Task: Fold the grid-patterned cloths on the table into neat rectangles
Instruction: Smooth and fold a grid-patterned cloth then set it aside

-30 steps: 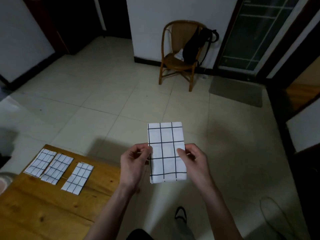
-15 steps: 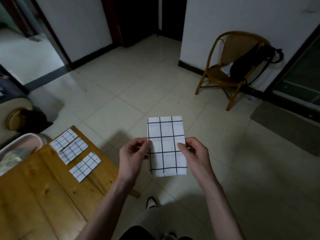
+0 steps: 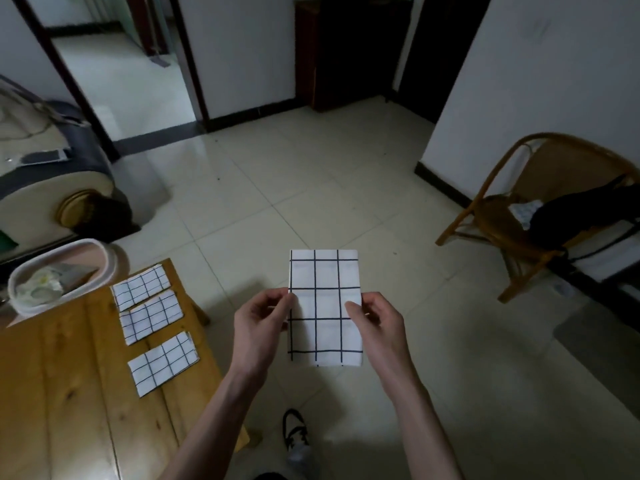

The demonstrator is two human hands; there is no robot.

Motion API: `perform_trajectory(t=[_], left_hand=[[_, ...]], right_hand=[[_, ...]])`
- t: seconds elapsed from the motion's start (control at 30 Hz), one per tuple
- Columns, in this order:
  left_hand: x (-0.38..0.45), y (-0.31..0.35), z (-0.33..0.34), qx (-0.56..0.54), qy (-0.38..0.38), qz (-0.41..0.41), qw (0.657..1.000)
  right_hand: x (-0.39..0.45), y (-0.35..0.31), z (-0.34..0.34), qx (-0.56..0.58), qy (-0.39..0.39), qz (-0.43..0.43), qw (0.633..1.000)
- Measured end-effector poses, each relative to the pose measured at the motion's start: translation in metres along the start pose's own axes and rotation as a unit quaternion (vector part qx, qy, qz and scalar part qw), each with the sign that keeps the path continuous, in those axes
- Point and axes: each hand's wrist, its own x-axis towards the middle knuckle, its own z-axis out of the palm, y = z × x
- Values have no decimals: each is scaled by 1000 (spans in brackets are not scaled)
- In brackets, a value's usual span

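Where fingers (image 3: 281, 299) pinch, cloth (image 3: 323, 306) edges possibly hidden.

4 grid-patterned cloths: 3 folded cloths (image 3: 141, 291) (image 3: 151, 317) (image 3: 163, 364) on 1 table (image 3: 62, 393), 1 held cloth (image 3: 323, 308) by 2 hands (image 3: 258, 332) (image 3: 379, 329).

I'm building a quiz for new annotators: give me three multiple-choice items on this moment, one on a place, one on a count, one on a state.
1. Where is the cloth that both hands hold?
A. flat on the table
B. in the air over the floor
C. on the chair

2. How many folded cloths lie on the table?
A. one
B. three
C. five

3. What state is the held cloth in?
A. crumpled
B. fully spread
C. folded into a rectangle

Key: 1 B, the left hand and right hand pinch the held cloth above the tiled floor. 2 B, three folded cloths lie along the table edge. 3 C, its edges are straight and layered.
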Motion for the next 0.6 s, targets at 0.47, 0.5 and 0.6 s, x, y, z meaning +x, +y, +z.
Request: perform_trajectory(t=[0.47, 0.5, 0.6], left_hand=[[142, 18, -20, -34, 142, 6, 989], [149, 18, -22, -36, 158, 4, 987], [171, 17, -29, -38, 205, -4, 978]], right_hand=[[177, -36, 84, -34, -75, -46, 996], [187, -37, 91, -39, -86, -49, 994], [217, -40, 111, -53, -127, -55, 989]])
